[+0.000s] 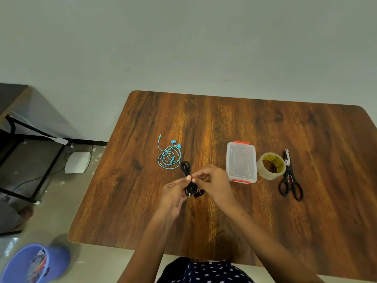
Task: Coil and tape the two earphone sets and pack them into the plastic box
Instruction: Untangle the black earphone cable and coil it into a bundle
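A bundle of black earphones [190,183] is held above the wooden worktop [224,123] between both hands. The left hand [174,194] is curled round the lower part of the bundle, its thumb lying across the cord, and the right hand [214,181] pinches the cord near the middle with fingertips bent inward. A loop of the black cord sticks out past the fingers toward the far side, while the plug and the two earbuds hang just below the hands.

The blue earphones [169,156] are laid flat on the worktop in a loose coil, just beyond and to the left of the black loop, apart from both hands; the plug end trails away toward the far edge.

To the right of the hands a clear plastic box [241,162] with orange clips is set on the worktop, its lid on. Just beside it on the right a roll of clear tape [271,166] is stood, and black-handled scissors [290,176] are laid touching or nearly touching the roll on its far right, blades pointed away from the person.

On the floor at lower left a blue bucket [36,262] is seen, its contents blurred. A dark table frame [30,139] is placed at the left by the wall
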{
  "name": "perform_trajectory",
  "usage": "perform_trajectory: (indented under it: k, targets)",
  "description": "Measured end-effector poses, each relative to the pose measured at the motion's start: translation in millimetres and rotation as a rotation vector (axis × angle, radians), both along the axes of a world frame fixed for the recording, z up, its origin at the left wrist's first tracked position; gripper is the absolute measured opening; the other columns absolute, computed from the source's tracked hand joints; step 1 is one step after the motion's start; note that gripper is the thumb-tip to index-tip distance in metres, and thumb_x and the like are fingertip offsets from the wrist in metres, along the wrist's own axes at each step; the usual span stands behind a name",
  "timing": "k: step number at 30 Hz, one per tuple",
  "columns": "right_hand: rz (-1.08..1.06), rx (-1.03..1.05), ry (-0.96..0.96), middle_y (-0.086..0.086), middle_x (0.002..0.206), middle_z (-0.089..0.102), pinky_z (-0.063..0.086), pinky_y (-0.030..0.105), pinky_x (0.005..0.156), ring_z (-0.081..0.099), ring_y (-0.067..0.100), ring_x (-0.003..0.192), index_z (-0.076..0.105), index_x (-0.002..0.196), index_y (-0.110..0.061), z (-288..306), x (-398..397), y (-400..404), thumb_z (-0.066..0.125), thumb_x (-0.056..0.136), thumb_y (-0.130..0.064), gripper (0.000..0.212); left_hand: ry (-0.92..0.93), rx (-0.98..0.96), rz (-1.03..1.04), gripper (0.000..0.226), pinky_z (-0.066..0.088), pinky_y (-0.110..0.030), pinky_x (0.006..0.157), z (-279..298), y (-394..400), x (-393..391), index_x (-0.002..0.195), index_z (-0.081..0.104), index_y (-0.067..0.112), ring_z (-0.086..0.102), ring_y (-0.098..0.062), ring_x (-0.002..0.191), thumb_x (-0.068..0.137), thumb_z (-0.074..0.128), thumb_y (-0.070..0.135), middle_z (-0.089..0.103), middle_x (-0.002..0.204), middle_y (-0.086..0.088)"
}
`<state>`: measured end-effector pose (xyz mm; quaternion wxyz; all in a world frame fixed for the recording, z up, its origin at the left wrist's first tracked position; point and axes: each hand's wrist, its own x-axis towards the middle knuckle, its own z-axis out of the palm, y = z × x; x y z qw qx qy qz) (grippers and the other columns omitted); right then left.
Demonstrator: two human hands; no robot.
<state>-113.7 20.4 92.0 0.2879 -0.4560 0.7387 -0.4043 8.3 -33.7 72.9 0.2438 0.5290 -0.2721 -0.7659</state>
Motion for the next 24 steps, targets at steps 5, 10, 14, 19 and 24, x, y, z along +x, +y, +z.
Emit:
perform_trajectory:
  k: [5,10,14,19,24]
  targets:
    - [-0.025,-0.001,0.084,-0.010,0.085,0.064,0.046,0.016,0.068,0.056,-0.001,0.074,0.075,0.087,-0.017,-3,11,2,0.072,0.081,-0.016,0.007,0.000,0.003,0.046,0.008,0.053,-0.033,0.072,-1,3,-1,0.087,0.070,0.001,0.066,-0.020,0.069,0.087,0.063,0.006,0.073,0.070,-0.009]
    - [0.020,0.032,0.079,-0.003,0.094,0.064,0.048,0.018,0.074,0.058,0.007,0.084,0.074,0.097,-0.013,-4,11,3,0.064,0.087,-0.011,0.014,0.037,-0.024,0.009,0.019,0.058,-0.037,0.073,-3,1,5,0.098,0.069,-0.004,0.070,-0.023,0.072,0.082,0.067,0.006,0.073,0.083,-0.017]
    - [0.045,0.019,0.096,0.000,0.094,0.061,0.052,0.026,0.075,0.058,0.011,0.087,0.073,0.106,-0.013,-4,13,6,0.061,0.089,-0.012,0.021,0.032,-0.070,-0.028,0.018,0.059,-0.033,0.067,-4,1,5,0.098,0.069,-0.005,0.070,-0.019,0.066,0.086,0.065,0.007,0.073,0.077,-0.014]
    - [0.099,-0.017,0.218,-0.002,0.098,0.059,0.051,0.023,0.071,0.055,0.009,0.089,0.072,0.106,-0.012,-4,13,10,0.060,0.089,-0.018,0.021,0.094,-0.086,-0.112,0.021,0.057,-0.026,0.065,2,-2,5,0.102,0.067,-0.007,0.069,-0.017,0.066,0.092,0.057,0.009,0.072,0.079,-0.014]
    - [0.110,-0.045,0.243,-0.008,0.096,0.055,0.046,0.017,0.063,0.053,0.005,0.083,0.071,0.104,-0.018,0,15,8,0.059,0.090,-0.037,0.027,0.130,-0.050,-0.131,0.017,0.053,-0.026,0.069,7,-6,5,0.090,0.074,0.007,0.062,-0.016,0.073,0.091,0.057,0.013,0.073,0.081,-0.008]
